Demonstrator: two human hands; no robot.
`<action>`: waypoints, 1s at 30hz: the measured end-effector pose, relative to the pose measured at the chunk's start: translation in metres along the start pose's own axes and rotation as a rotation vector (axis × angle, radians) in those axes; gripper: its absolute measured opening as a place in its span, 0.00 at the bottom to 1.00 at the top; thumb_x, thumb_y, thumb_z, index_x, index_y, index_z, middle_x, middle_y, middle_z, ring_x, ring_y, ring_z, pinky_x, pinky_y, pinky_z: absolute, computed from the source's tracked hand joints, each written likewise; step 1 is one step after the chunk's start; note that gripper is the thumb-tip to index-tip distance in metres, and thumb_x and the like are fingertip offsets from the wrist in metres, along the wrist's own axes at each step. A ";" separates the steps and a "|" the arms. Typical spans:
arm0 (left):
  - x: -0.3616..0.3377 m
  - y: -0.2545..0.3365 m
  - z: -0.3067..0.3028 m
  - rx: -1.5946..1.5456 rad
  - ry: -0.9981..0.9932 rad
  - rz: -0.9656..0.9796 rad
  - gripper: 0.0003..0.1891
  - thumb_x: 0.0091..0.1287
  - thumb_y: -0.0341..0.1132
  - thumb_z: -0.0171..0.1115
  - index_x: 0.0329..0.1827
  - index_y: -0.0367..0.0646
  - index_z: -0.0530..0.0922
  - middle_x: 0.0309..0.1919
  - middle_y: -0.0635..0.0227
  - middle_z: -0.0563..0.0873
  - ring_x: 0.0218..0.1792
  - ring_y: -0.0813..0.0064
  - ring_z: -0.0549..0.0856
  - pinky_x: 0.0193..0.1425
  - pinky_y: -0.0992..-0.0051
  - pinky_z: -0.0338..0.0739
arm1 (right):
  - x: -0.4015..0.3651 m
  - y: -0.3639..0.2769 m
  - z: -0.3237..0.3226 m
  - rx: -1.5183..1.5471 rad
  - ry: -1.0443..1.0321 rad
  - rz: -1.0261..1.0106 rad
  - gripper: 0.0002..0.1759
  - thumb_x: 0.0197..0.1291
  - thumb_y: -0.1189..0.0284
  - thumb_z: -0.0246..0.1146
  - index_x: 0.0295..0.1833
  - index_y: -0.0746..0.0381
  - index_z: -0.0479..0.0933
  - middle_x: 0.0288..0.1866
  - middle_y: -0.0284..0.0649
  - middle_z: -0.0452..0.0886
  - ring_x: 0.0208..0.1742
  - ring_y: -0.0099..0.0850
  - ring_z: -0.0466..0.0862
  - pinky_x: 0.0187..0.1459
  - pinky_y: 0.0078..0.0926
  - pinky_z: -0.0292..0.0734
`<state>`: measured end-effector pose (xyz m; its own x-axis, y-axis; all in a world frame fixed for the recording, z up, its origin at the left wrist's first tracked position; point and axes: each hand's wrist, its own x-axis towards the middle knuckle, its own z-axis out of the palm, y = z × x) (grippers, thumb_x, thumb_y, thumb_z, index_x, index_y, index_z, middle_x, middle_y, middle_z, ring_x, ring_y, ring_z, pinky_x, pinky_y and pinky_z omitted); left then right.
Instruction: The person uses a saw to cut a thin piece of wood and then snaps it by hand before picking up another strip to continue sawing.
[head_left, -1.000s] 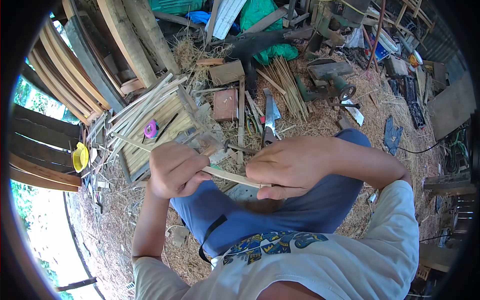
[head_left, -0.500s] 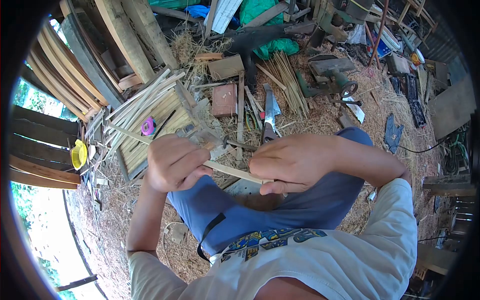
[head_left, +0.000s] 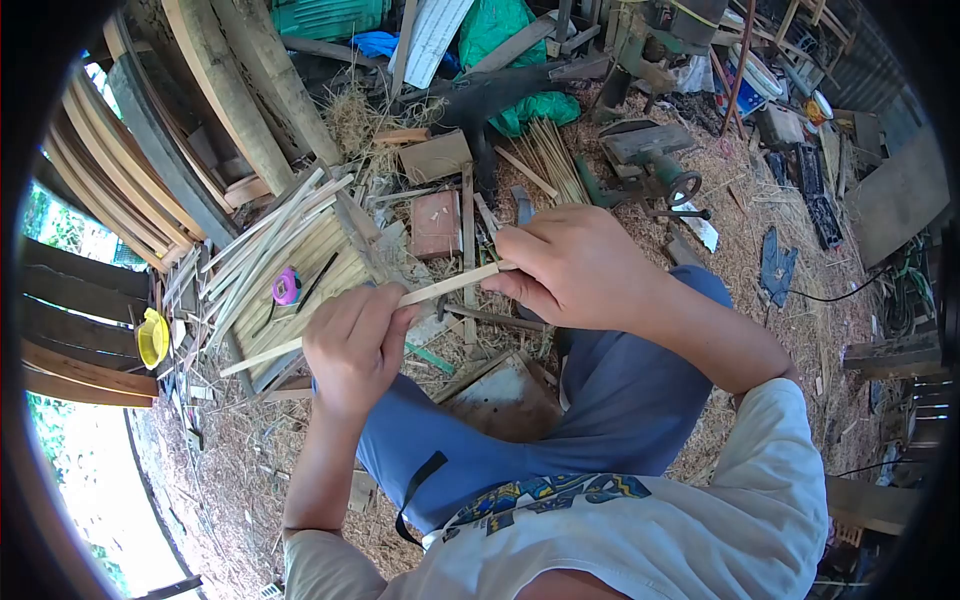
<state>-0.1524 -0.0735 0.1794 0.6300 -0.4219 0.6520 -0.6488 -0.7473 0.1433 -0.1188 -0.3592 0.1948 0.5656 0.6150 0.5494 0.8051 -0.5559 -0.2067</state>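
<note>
A thin pale wooden strip (head_left: pixel 447 286) runs between my two hands, its right end higher than its left. My left hand (head_left: pixel 355 345) is closed round it near the middle, and the free end sticks out to the lower left. At the strip's right end, my right hand (head_left: pixel 580 262) pinches it between thumb and fingers. Beyond my left hand, a pink tape measure (head_left: pixel 287 287) and a dark thin tool (head_left: pixel 318 279) lie on a stack of pale strips (head_left: pixel 262 325). A hammer-like tool (head_left: pixel 495 318) lies below the strip, partly hidden.
A reddish-brown block (head_left: pixel 436 224) and a cardboard box (head_left: pixel 435 157) lie ahead. A green vise (head_left: pixel 665 175) stands at the right beyond my right hand. Curved planks lean at the upper left, near a yellow container (head_left: pixel 152 338). Shavings cover the ground.
My right hand has moved up and now covers most of the saw. The strip has tilted, its right end rising and its left end dropping. My left hand has turned slightly; the view has shifted.
</note>
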 end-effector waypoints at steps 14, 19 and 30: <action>-0.009 0.014 0.019 -0.031 0.053 -0.110 0.09 0.67 0.34 0.77 0.46 0.42 0.87 0.32 0.62 0.86 0.31 0.56 0.85 0.34 0.60 0.75 | -0.007 0.012 0.015 0.083 0.037 0.056 0.16 0.77 0.58 0.66 0.44 0.60 0.78 0.21 0.42 0.79 0.25 0.48 0.84 0.28 0.47 0.74; -0.001 0.004 0.012 0.030 0.123 0.026 0.11 0.67 0.38 0.77 0.47 0.44 0.88 0.33 0.66 0.87 0.32 0.61 0.86 0.36 0.62 0.74 | -0.002 0.010 -0.006 0.702 -0.243 0.233 0.19 0.83 0.57 0.60 0.47 0.64 0.78 0.22 0.42 0.75 0.24 0.41 0.79 0.29 0.43 0.68; 0.000 -0.015 0.004 -0.030 -0.041 0.132 0.18 0.72 0.53 0.69 0.43 0.45 0.85 0.33 0.69 0.85 0.33 0.62 0.84 0.40 0.61 0.70 | -0.004 0.006 -0.005 0.823 -0.499 0.075 0.18 0.85 0.58 0.55 0.48 0.64 0.72 0.31 0.44 0.76 0.31 0.46 0.78 0.36 0.44 0.71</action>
<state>-0.1408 -0.0650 0.1742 0.5549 -0.5365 0.6358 -0.7391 -0.6687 0.0808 -0.1168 -0.3675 0.1953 0.4786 0.8662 0.1439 0.5297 -0.1541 -0.8341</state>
